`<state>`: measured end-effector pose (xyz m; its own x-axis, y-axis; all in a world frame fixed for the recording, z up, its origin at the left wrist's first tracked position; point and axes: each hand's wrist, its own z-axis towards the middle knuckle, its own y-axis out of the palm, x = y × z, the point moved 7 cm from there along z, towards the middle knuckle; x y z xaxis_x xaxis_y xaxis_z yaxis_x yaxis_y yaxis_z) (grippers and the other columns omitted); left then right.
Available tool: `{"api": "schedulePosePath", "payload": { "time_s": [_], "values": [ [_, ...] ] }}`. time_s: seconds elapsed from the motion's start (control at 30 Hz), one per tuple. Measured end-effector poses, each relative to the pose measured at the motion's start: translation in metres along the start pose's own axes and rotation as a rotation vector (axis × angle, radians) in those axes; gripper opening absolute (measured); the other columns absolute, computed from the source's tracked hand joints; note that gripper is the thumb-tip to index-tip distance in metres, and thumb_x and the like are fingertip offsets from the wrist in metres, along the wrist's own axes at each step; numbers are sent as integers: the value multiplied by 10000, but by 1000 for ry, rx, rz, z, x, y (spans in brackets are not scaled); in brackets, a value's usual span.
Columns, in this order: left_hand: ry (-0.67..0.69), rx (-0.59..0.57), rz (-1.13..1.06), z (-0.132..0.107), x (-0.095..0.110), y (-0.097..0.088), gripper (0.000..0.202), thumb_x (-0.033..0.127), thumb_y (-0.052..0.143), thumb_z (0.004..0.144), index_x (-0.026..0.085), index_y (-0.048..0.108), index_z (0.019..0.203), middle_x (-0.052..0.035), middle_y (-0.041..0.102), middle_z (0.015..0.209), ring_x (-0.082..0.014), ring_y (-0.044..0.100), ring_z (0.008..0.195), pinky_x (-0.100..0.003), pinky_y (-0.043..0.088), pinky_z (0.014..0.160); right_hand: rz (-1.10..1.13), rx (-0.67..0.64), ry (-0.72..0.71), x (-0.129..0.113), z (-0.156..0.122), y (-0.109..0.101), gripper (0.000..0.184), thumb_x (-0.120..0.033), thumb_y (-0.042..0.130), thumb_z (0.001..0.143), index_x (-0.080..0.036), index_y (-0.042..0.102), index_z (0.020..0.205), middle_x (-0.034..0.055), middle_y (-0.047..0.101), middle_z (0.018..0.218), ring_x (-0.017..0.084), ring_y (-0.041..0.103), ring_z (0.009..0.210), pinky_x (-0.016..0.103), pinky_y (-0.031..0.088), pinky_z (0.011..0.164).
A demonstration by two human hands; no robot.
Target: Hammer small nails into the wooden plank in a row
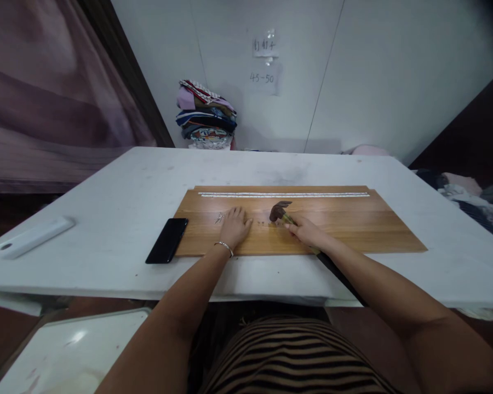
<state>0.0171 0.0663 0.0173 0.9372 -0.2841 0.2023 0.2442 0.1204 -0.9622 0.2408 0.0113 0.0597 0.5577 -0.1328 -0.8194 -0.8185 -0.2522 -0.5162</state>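
My right hand (pixel 306 231) is closed around the handle of a claw hammer (pixel 280 211), whose head is just over the middle of a wooden board (pixel 353 224). Its long dark handle runs back under my forearm. My left hand (pixel 235 225) lies flat on the board with its fingers stretched out. Beside those fingers, on the left, is a small heap of nails (pixel 219 218). A short row of nail heads (pixel 263 223) shows in the board between my left hand and the hammer.
Two white strips (pixel 283 195) run along the board's far side. A black phone (pixel 167 241) overlaps the board's left edge. Farther left on the white table (pixel 107 219) lies a white plastic object (pixel 36 236). Folded clothes (pixel 206 115) are stacked by the wall behind.
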Motion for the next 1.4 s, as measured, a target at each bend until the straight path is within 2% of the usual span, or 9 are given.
{"api": "schedulePosePath", "payload": {
  "time_s": [0.37, 0.57, 0.87, 1.13, 1.4],
  "values": [
    [0, 0, -6, 0, -1, 1, 349, 375, 481, 1003, 170, 615, 1252, -165, 641, 1351, -319, 508, 1336, -443, 380, 1128, -7, 1, 5, 0, 0, -1, 174, -247, 563, 914, -164, 660, 1032, -17, 573, 690, 136, 485, 612, 254, 415, 628],
    [6, 17, -6, 0, 0, -1, 326, 374, 482, 1005, 179, 625, 1223, -161, 647, 1313, -320, 517, 1309, -450, 397, 1111, -34, -3, -2, -2, 0, -2, 91, -235, 560, 921, -177, 630, 929, -23, 548, 674, 140, 493, 622, 256, 408, 636],
    [1, 10, 1, 0, -1, 0, 317, 370, 493, 1003, 172, 627, 1212, -162, 628, 1353, -313, 505, 1326, -439, 384, 1138, 9, -15, 50, -2, -4, 3, 100, -242, 546, 919, -181, 620, 949, -28, 533, 659, 136, 465, 585, 263, 397, 613],
    [-2, 7, 4, 0, 0, -1, 305, 371, 490, 1005, 175, 628, 1193, -156, 637, 1338, -313, 514, 1317, -434, 386, 1125, -26, 7, -31, -6, -2, -2, 115, -241, 566, 907, -184, 634, 980, -17, 552, 693, 136, 479, 607, 251, 394, 594],
    [2, 18, -16, 0, -1, 1, 327, 371, 489, 1006, 167, 623, 1224, -165, 639, 1345, -318, 518, 1317, -449, 387, 1128, -10, -17, 28, -1, -3, 2, 125, -237, 545, 930, -178, 638, 989, -19, 546, 679, 134, 474, 591, 257, 402, 603]
  ]
}}
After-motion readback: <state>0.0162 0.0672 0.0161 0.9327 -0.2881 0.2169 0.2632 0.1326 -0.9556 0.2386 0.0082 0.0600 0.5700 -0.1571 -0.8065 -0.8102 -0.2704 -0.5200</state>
